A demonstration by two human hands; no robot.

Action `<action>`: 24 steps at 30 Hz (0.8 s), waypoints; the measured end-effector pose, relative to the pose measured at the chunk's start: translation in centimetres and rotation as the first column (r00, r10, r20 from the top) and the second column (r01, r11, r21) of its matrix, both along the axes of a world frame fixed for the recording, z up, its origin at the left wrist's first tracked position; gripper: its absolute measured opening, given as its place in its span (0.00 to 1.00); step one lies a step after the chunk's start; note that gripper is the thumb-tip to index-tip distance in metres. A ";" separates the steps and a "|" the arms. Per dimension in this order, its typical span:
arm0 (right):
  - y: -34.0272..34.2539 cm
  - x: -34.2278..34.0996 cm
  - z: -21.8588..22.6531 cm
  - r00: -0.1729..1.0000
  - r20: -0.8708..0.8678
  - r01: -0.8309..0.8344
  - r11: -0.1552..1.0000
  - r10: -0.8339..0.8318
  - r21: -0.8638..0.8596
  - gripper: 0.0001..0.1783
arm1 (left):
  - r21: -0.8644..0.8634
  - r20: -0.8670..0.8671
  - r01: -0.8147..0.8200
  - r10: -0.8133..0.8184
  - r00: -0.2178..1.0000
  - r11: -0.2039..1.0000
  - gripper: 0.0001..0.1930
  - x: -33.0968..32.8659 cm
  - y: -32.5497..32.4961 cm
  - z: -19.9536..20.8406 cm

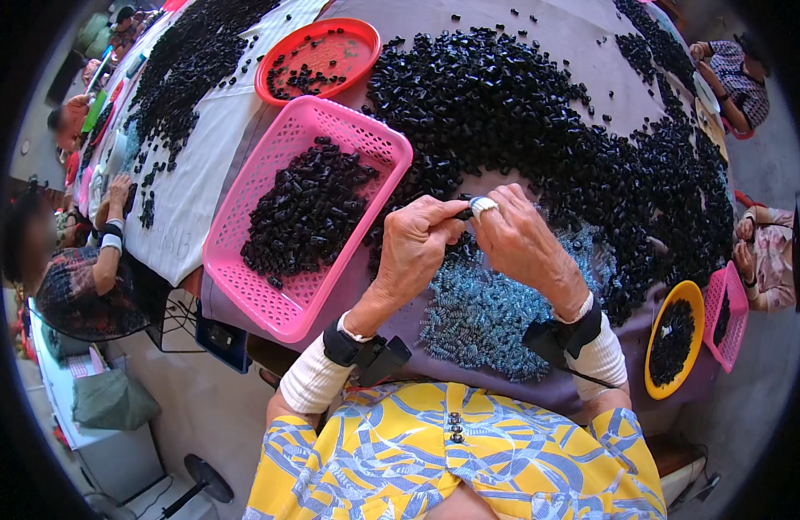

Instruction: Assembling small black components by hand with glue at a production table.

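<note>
Over the table's near middle my two hands meet fingertip to fingertip. My left hand point(412, 243) is closed in a pinch on a small black plastic piece point(463, 213). My right hand point(520, 232) has its fingers closed against the same piece from the other side; a white band wraps one of its fingers. Below them spreads a heap of small coiled metal springs point(495, 321). Beyond lies a large heap of loose black plastic pieces point(478, 95). Beside my left hand stands a pink perforated basket point(222, 234), partly filled with black plastic parts point(309, 208).
A red tray point(344, 65) with scattered black pieces touches the pink basket's far end. At right are a yellow tray point(696, 299) and another pink basket point(736, 286). Other people sit around: one at left point(84, 286), two at right point(738, 87).
</note>
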State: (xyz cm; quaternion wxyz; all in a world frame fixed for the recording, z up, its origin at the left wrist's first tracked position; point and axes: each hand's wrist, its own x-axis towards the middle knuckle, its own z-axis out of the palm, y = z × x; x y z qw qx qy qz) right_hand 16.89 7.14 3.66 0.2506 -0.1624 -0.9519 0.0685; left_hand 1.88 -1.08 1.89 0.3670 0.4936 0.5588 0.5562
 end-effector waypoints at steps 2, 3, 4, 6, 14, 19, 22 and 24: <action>0.0 0.0 -0.1 0.999 0.044 -0.004 0.997 0.008 -0.076 0.04 | 0.028 -0.124 -0.017 0.021 0.992 0.999 0.15 -0.1 -0.1 -0.2; 0.1 0.0 -0.2 0.999 0.044 -0.001 0.997 0.005 -0.076 0.04 | 0.028 -0.125 -0.015 0.018 0.992 1.000 0.15 0.0 -0.1 -0.3; 0.4 0.1 -0.5 0.999 0.036 -0.020 0.991 0.025 -0.131 0.03 | 0.086 -0.180 -0.031 0.046 0.983 0.996 0.16 0.0 0.0 -0.5; 0.6 0.1 -0.7 0.999 0.025 -0.039 0.982 0.045 -0.187 0.03 | 0.143 -0.234 -0.043 0.076 0.969 0.989 0.16 0.0 0.1 -0.5; 1.1 0.0 0.6 0.995 0.096 -0.015 0.977 0.036 -0.211 0.05 | -0.093 0.173 -0.033 0.049 0.984 0.995 0.12 0.2 0.4 -0.6; 0.3 -0.9 0.2 0.995 0.007 0.104 0.990 -0.104 -0.091 0.13 | -0.154 0.392 0.002 0.059 0.918 0.988 0.12 0.7 0.7 -0.2; 0.5 -0.9 -0.4 0.989 -0.027 0.147 0.988 -0.148 -0.041 0.14 | -0.192 0.491 0.049 0.052 0.870 0.980 0.13 0.7 0.6 0.1; 0.7 -0.9 -0.3 0.988 -0.021 0.153 0.987 -0.154 -0.039 0.15 | -0.209 0.493 0.069 0.044 0.869 0.976 0.13 0.3 0.6 0.1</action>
